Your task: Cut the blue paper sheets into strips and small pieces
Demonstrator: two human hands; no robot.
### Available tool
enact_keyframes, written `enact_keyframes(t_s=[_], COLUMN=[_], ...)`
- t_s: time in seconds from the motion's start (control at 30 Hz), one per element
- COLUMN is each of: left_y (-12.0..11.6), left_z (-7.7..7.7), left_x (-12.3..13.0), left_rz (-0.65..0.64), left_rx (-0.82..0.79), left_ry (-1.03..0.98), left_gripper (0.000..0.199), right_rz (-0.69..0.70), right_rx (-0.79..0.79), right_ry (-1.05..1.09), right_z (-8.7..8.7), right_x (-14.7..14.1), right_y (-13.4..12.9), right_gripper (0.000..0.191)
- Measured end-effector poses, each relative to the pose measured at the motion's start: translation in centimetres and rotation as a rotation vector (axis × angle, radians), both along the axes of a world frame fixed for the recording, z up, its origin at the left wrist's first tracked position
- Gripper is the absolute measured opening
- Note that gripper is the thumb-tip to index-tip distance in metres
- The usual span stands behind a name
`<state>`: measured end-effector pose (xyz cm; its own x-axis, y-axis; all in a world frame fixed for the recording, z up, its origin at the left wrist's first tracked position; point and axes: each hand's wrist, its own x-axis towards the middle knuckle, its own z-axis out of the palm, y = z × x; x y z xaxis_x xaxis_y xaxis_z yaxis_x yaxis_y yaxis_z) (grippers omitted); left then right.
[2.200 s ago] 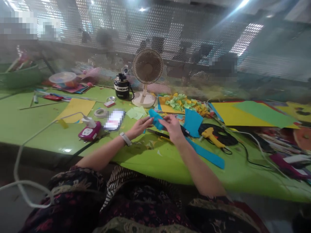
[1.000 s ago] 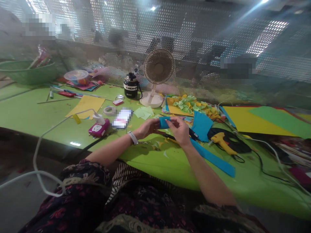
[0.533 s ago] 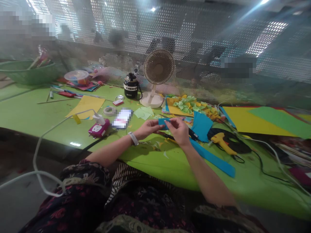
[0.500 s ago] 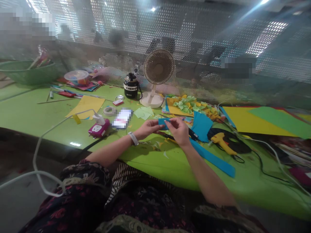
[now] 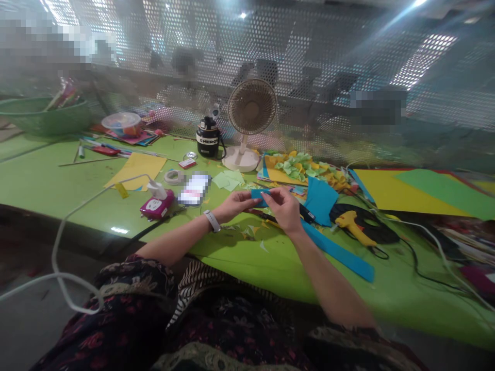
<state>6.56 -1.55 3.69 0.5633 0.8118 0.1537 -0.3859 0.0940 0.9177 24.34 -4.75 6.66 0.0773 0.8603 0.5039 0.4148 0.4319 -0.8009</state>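
Note:
A small piece of blue paper (image 5: 260,194) is pinched between both hands above the green table. My left hand (image 5: 236,203), with a pale watch strap on its wrist, grips the left side of the piece. On the other side my right hand (image 5: 284,206) has its thumb and fingers closed on the same paper. Beneath and beyond the right wrist lies a long blue strip (image 5: 340,252), and a larger blue sheet (image 5: 320,200) is just to the right. Small paper scraps (image 5: 251,231) are scattered below my hands.
Behind stand a fan (image 5: 252,108) and a black bottle (image 5: 208,138). A phone (image 5: 194,189) and a purple power adapter (image 5: 157,206) with a white cable are at left. A yellow glue gun (image 5: 356,228) rests at right, near crumpled paper pieces (image 5: 305,167).

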Motion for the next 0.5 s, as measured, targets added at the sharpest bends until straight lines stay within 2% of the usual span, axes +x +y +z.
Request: enact_keyframes(t_s=[0.3,0.5], left_y=[-0.14,-0.20], left_z=[0.15,0.41], left_x=[0.00,0.11], left_rz=[0.005,-0.004], left_rx=[-0.018,-0.006], left_ry=[0.002,0.016], left_gripper=[0.053,0.057], right_rz=[-0.006,0.021], right_rx=[-0.012,-0.096], right_ry=[-0.012,0.147], right_z=[0.25,0.55], right_x=[-0.14,-0.15], right_y=[-0.19,0.27], right_gripper=[0.038,0.051])
